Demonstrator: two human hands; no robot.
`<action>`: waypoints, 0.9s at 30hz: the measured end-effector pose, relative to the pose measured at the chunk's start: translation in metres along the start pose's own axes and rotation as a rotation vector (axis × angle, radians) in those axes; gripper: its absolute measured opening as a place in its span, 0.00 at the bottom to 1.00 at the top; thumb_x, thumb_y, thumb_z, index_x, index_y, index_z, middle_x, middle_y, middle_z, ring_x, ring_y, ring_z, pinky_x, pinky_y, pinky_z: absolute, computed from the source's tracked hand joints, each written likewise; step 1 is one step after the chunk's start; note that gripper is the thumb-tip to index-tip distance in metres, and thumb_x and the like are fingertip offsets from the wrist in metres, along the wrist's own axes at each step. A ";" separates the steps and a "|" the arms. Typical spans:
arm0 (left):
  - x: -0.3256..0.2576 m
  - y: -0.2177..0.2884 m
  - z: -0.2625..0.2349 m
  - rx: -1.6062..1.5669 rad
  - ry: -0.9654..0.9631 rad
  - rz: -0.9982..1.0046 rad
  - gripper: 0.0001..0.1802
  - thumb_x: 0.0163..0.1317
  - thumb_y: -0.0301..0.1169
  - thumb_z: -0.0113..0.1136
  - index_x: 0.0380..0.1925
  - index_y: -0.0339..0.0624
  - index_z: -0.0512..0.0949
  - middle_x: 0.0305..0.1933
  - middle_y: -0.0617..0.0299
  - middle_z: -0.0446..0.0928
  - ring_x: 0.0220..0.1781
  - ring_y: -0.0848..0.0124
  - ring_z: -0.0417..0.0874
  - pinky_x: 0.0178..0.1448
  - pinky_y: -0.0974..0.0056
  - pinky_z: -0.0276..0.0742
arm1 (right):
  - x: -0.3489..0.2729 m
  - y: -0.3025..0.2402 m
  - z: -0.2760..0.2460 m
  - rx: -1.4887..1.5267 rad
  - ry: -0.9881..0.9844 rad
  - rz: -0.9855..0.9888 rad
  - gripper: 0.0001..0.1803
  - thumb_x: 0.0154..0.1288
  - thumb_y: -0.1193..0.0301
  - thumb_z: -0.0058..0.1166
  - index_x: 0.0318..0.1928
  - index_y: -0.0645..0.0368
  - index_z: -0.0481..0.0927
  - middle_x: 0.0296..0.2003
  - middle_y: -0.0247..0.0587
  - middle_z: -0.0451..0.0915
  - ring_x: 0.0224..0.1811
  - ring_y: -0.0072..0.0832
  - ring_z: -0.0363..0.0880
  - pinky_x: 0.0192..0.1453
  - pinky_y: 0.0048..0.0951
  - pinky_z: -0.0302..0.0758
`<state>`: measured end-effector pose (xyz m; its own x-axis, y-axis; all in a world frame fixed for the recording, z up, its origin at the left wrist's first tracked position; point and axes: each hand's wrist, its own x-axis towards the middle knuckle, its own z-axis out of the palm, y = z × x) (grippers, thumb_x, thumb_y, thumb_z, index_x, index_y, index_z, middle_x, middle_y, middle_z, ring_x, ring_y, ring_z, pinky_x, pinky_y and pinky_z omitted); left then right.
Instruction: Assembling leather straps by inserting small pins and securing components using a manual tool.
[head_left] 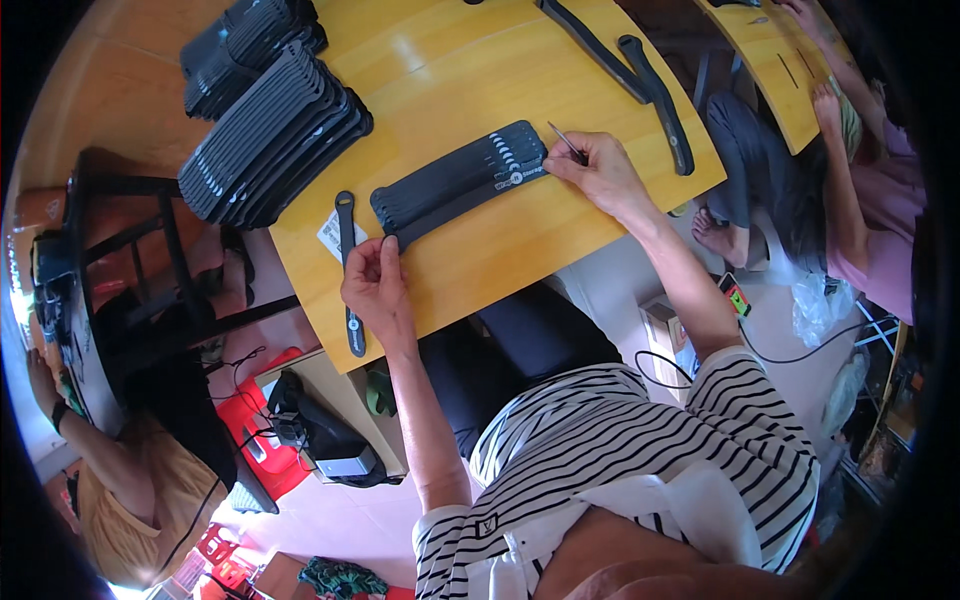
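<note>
A fanned stack of black straps (pixel 455 180) with white printing lies on the yellow table in front of me. At its near left corner, my left hand (pixel 378 290) is closed, thumb and finger pinching the end of the nearest strap. My right hand (pixel 600 170) is by the stack's right end, its fingers closed round a thin, pointed metal tool (pixel 572 145) whose tip points up and left; its exact kind cannot be made out. Left of the stack, a single black strap (pixel 348 270) with a holed end lies beside my left hand, partly over a white printed slip (pixel 331 236).
Two large piles of black straps (pixel 275 140) stand at the table's far left. Long loose straps (pixel 655 100) lie at the right of the yellow table (pixel 480 270). Co-workers sit left and right; one person's hands (pixel 828 105) rest at another table. A cardboard box (pixel 385 420) stands below.
</note>
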<state>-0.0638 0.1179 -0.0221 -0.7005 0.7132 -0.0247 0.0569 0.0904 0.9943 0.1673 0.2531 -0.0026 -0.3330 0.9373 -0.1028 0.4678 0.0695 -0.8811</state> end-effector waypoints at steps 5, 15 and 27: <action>0.004 -0.002 0.005 0.035 0.027 0.010 0.04 0.56 0.25 0.59 0.28 0.35 0.75 0.18 0.70 0.69 0.17 0.85 0.65 0.21 0.80 0.58 | 0.001 -0.005 0.001 -0.046 0.029 0.044 0.07 0.53 0.72 0.58 0.25 0.63 0.77 0.16 0.26 0.68 0.21 0.13 0.61 0.25 0.20 0.58; 0.006 -0.002 0.007 0.105 0.043 0.000 0.05 0.55 0.25 0.60 0.27 0.35 0.75 0.17 0.69 0.69 0.16 0.85 0.64 0.20 0.79 0.58 | 0.003 -0.005 0.003 -0.006 0.068 0.081 0.07 0.51 0.73 0.59 0.23 0.63 0.76 0.16 0.25 0.67 0.20 0.12 0.60 0.23 0.20 0.56; 0.007 -0.001 0.009 0.168 0.082 -0.006 0.06 0.54 0.26 0.61 0.26 0.34 0.76 0.16 0.69 0.69 0.16 0.84 0.64 0.20 0.79 0.57 | 0.004 -0.008 0.004 -0.003 0.075 0.036 0.06 0.52 0.74 0.58 0.24 0.64 0.77 0.16 0.28 0.68 0.20 0.14 0.62 0.24 0.21 0.59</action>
<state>-0.0623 0.1295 -0.0245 -0.7566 0.6537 -0.0153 0.1654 0.2139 0.9628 0.1588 0.2546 0.0018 -0.2539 0.9621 -0.0998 0.4807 0.0360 -0.8761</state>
